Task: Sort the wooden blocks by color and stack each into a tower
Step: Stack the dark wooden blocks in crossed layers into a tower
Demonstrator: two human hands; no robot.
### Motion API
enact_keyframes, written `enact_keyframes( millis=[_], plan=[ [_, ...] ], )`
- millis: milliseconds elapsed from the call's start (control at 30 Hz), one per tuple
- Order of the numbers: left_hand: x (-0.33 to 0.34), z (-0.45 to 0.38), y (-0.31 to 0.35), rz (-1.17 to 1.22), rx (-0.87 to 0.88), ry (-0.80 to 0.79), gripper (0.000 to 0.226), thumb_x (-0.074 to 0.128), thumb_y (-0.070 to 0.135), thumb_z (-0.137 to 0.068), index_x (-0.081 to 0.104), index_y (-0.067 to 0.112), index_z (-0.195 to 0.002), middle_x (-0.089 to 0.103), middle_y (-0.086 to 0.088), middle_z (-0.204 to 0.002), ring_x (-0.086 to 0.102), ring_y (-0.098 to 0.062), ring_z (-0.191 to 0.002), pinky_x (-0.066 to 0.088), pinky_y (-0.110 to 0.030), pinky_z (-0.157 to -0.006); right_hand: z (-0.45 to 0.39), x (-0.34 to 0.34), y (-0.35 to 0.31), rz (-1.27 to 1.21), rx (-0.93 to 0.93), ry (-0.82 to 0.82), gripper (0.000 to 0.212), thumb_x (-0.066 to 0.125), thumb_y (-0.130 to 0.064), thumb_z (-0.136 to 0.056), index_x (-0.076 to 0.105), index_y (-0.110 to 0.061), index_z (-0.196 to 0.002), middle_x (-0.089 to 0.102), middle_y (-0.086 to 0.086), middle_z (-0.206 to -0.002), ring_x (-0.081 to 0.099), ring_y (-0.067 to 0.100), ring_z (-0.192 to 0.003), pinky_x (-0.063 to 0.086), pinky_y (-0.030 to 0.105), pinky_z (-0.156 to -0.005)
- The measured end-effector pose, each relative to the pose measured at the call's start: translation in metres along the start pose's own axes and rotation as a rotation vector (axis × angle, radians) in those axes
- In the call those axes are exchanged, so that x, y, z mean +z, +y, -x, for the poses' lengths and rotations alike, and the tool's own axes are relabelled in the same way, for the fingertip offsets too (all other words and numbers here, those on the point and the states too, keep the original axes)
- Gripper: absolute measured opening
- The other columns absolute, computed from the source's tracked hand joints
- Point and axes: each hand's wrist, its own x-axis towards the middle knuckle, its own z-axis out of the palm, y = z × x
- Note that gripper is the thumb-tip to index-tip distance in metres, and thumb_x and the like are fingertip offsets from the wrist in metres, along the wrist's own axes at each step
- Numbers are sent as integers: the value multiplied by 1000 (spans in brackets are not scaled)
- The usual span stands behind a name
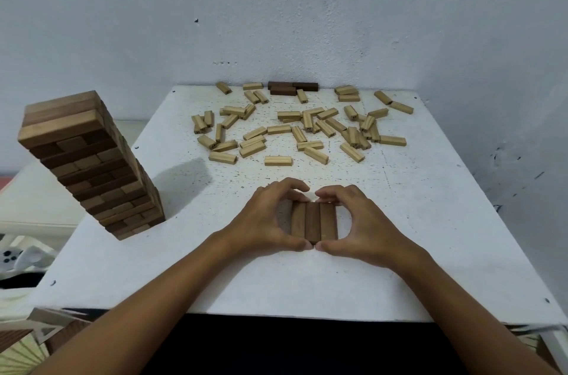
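Observation:
Three brown blocks lie side by side, flat on the white table near its front. My left hand curls round their left side and my right hand round their right side; thumbs meet at the near end, fingertips at the far end. A tall tower of brown blocks stands at the table's left edge. Several light-coloured blocks lie scattered across the far half. Three dark brown blocks lie at the back edge by the wall.
A white wall closes off the table's far side and right side. To the left of the table sits a lower white surface. Cloth and clutter lie below at the left.

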Motion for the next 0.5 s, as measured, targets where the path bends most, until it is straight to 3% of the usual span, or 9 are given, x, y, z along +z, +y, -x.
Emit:
enact_keyframes(
  millis=[133,300,500],
  plan=[
    [-5,0,7,16,-10,-20,75,93,31,-52,49,37,-112,65,12,-110,58,-2,-111,53,-34,-88,1,-4,-5,-21,-2,-15,75,87,-38,-62,46,-45,-124,49,-16,-120,47,-6,-113,40,11,-82],
    [-24,-3,24,-14,10,4,73,92,35,-51,48,36,-110,64,11,-110,56,3,-111,40,-6,-81,-8,-22,-25,-68,-38,-8,73,77,-49,-51,52,-44,-119,56,-15,-120,49,-7,-108,37,15,-78],
    [-70,-7,56,-80,72,124,71,95,25,-53,49,33,-106,66,10,-109,55,8,-108,36,-3,-78,-33,-54,-70,-60,-167,17,72,82,-43,-55,54,-38,-120,58,-23,-116,49,-14,-106,38,12,-77]
  ],
)
